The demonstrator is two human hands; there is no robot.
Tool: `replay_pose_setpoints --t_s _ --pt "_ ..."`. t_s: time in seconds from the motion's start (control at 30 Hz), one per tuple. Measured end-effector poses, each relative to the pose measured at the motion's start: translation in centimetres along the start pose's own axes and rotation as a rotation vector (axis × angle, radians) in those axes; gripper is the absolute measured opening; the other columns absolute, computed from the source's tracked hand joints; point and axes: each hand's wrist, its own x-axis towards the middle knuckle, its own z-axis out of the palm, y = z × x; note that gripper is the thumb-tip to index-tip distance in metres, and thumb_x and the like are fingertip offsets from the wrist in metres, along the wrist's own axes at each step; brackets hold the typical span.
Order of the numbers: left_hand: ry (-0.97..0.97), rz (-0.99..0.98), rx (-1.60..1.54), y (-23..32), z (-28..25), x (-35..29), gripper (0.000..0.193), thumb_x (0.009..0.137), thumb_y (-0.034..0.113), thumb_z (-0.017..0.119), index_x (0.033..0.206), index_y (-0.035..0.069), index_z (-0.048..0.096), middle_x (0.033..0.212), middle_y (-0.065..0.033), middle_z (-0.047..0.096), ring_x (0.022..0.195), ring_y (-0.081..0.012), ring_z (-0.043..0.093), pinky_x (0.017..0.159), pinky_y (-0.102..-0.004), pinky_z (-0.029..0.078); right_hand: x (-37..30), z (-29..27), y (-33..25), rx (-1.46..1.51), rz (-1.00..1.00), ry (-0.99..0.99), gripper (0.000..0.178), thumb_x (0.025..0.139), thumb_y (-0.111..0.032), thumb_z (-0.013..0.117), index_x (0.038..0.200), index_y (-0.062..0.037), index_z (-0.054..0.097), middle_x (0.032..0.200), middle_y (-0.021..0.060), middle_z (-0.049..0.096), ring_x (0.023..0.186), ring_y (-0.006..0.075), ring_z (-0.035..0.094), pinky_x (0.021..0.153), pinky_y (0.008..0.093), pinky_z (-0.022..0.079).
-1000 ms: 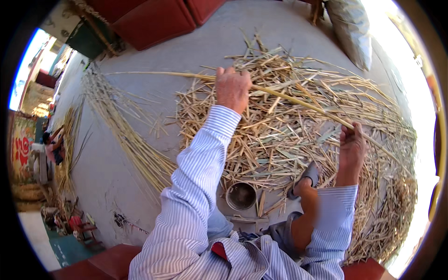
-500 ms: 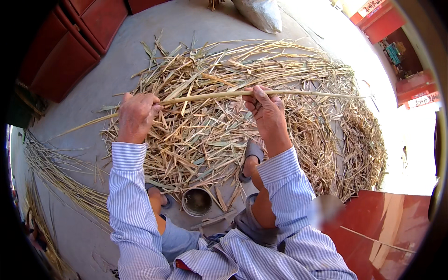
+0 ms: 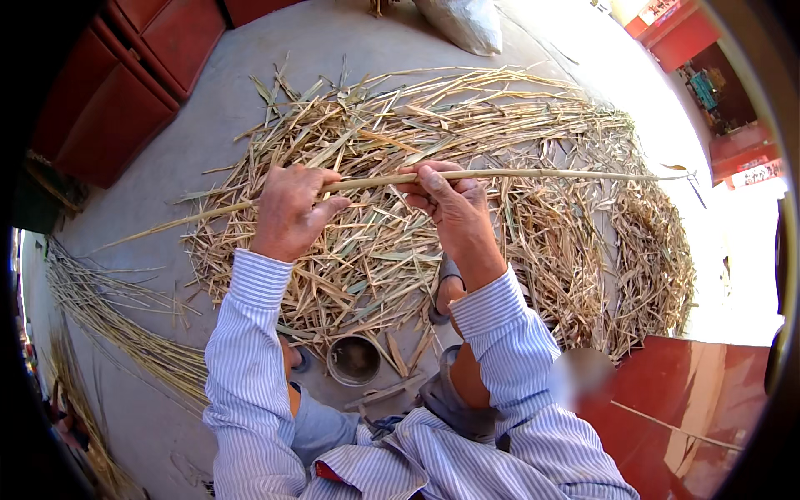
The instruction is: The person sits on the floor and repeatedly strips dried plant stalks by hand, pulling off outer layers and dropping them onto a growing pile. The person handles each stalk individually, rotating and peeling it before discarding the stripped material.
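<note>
Tan stalk (image 3: 533, 172) | left hand (image 3: 287, 210): back up, grip loosely around | right hand (image 3: 457, 212): thumb atop, grip pinching

Left forearm (image 3: 252, 350) came up from 7 o'clock, pointing to about 12. Left hand (image 3: 290, 212) sat at 10 o'clock of centre, back of hand toward camera, fingers curled, index out toward 2, thumb (image 3: 329, 212) angled up toward 2, thumb and index tips apart. Right forearm (image 3: 518, 350) came up from 5 o'clock, pointing to 11. Right hand (image 3: 454, 218) sat at 2, thumb side facing camera, thumb aimed at 11, fingers bent beneath it in a pinch. Hands about level, well apart, neither wrist sharply bent
</note>
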Motion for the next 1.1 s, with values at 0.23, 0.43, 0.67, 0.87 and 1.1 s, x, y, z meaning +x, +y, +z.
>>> replay_pose_setpoints --t_s 0.23,0.43,0.67,0.87,1.1 --pt "0.167 -0.081 -0.19 2.4 2.9 0.6 0.022 0.072 0.019 0.079 0.088 0.007 0.071 0.069 -0.0043 0.064 0.064 -0.0232 0.057 0.066 -0.0366 0.041 -0.5 1.5 1.0 0.002 0.03 0.034 0.022 0.091 -0.016 0.067 0.105 0.0003 0.063 0.098 0.0119 0.069 0.088 0.0194 0.069 0.076 0.0287 0.058" --pt "0.496 -0.63 -0.744 2.3 -0.2 1.4 0.022 0.079 0.022 0.079 0.087 0.005 0.067 0.071 -0.0029 0.065 0.064 -0.0123 0.055 0.062 -0.0253 0.044 0.0 0.0 1.0 0.008 0.107 0.184 0.019 0.09 -0.012 0.066 0.103 0.0013 0.062 0.094 0.0118 0.07 0.082 0.0192 0.07 0.069 0.0265 0.058" --pt "0.683 -0.466 -1.117 -4.8 -7.4 -1.2 0.023 0.085 0.026 0.074 0.081 0.007 0.062 0.073 -0.0027 0.061 0.062 -0.0086 0.05 0.054 -0.0197 0.038 0.6 -2.2 -0.9 0.003 0.073 0.235 0.021 0.092 -0.013 0.063 0.107 0.0015 0.059 0.092 0.0131 0.07 0.083 0.0194 0.071 0.065 0.0225 0.06" --pt "0.756 -0.59 -1.315 -7.6 -8.4 -2.8 0.023 0.088 0.026 0.071 0.078 0.008 0.061 0.074 -0.0009 0.059 0.059 -0.0058 0.046 0.047 -0.0175 0.03 0.7 -2.3 -1.0 0.048 0.096 0.216 0.021 0.092 -0.012 0.064 0.107 0.0009 0.059 0.092 0.0133 0.07 0.083 0.0199 0.071 0.065 0.0236 0.06" --pt "0.815 -0.643 -1.438 -11.7 -8.8 -5.0 0.021 0.09 0.025 0.069 0.082 0.007 0.06 0.072 -0.001 0.059 0.057 -0.0053 0.045 0.044 -0.0177 0.028 0.8 -2.5 -1.1 0.074 0.068 0.2 0.019 0.091 -0.01 0.064 0.105 0.0018 0.059 0.089 0.0129 0.069 0.08 0.0194 0.071 0.064 0.0229 0.06"
